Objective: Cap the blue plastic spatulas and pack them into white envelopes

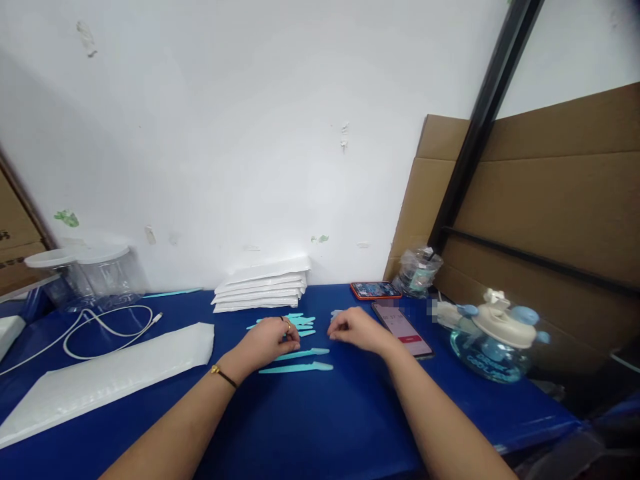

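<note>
Several teal eyebrow razors lie on the blue table. A loose pile of razors (301,322) is just beyond my left hand (273,340), which is curled with thumb and fingers together above them. Whatever those fingers grip is hidden. Closer to me, one razor (315,352) runs partly behind the left hand, and another razor (297,368) lies parallel to it. My right hand (357,330) is held to the right of the razors with its fingertips pinched. Anything in that pinch is too small to make out. Small pale-blue pieces (335,313) show partly behind the right hand.
White padded envelopes (263,285) are stacked against the wall; one envelope (115,373) lies left. Two phones, an orange-edged phone (375,290) and a lit phone (403,330), lie right, near a drink bottle (495,340). Clear jars (107,277) and a white cable (107,332) are left.
</note>
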A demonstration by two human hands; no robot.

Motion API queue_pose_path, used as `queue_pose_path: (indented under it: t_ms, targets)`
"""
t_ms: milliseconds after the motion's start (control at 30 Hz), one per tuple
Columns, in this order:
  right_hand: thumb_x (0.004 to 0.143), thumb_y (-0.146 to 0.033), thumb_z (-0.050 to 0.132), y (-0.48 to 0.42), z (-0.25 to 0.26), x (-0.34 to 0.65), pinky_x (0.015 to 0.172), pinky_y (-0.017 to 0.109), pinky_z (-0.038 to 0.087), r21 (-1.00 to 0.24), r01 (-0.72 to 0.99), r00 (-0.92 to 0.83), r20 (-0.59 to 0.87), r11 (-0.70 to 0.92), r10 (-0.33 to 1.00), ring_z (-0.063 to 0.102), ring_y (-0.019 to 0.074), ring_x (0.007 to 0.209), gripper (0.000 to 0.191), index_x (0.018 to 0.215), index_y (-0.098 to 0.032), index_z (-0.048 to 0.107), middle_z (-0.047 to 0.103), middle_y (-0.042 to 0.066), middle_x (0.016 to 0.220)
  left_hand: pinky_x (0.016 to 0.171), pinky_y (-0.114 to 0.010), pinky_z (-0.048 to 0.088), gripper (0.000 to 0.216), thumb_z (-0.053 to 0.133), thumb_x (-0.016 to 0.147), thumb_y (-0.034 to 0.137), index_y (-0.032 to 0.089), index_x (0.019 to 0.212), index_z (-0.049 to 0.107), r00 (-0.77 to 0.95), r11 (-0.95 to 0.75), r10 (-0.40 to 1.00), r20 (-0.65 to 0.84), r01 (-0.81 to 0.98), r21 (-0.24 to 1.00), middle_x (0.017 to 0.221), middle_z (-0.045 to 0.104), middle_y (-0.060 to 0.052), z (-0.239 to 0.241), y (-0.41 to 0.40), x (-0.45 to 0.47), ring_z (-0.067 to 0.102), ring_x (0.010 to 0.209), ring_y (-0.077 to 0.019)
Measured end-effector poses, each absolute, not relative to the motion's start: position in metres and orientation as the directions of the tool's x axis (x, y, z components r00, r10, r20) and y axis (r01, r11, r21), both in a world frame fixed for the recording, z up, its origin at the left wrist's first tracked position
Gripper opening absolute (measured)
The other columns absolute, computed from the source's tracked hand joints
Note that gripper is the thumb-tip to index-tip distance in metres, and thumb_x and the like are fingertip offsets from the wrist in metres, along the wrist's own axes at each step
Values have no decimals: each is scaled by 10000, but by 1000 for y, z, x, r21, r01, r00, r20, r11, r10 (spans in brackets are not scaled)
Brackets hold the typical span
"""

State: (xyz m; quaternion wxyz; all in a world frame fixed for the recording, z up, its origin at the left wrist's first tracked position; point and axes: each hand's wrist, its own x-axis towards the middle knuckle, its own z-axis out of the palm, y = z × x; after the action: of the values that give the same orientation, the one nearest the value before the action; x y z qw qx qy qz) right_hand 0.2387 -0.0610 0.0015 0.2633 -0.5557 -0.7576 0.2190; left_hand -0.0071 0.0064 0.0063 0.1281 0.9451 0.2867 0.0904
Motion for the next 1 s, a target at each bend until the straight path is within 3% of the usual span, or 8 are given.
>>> queue_pose_path:
  t_ms: [67, 167, 467, 733, 1000]
  targets:
    - [727, -161, 557, -62, 7, 254, 610, 211, 434, -581, 788, -86, 228, 206, 970, 621, 148, 692, 147, 750, -172, 702, 694, 26, 753, 653, -227, 372, 156, 536, 794, 314, 242, 854, 661, 769, -781, 619, 160, 579, 235, 872, 649, -3, 7, 13, -13, 571, 782, -153]
    - [703, -129, 556, -61, 9, 271, 569, 212, 416, -503, 859, 21, 214, 92, 977, 608, 150, 648, 136, 697, -171, 685, 683, 26, 702, 702, -251, 375, 144, 567, 775, 302, 250, 874, 657, 744, -768, 641, 190, 623, 152, 885, 646, -11, 4, 23, -18, 567, 828, -174]
    - [684, -125, 599, -56, -6, 261, 562, 205, 394, -404, 910, -21, 174, 91, 985, 594, 147, 643, 78, 686, -171, 662, 671, 25, 702, 644, -256, 353, 179, 482, 827, 274, 215, 765, 640, 784, -802, 596, 173, 593, 76, 748, 646, -7, -2, 23, -13, 569, 722, -152]
    - [778, -141, 536, -54, -6, 244, 599, 207, 391, -413, 852, -267, 189, 323, 945, 584, 131, 664, 153, 736, -171, 680, 664, 24, 760, 637, -244, 369, 220, 428, 844, 256, 202, 777, 630, 822, -837, 547, 162, 532, 127, 770, 662, -20, -8, 22, -10, 577, 696, -149]
    - [793, -134, 542, -55, -4, 230, 650, 201, 403, -399, 831, -330, 208, 388, 921, 580, 127, 712, 153, 779, -174, 689, 658, 27, 798, 659, -237, 379, 211, 442, 846, 257, 205, 774, 634, 827, -843, 537, 166, 521, 136, 772, 662, -18, -10, 22, -8, 589, 722, -151]
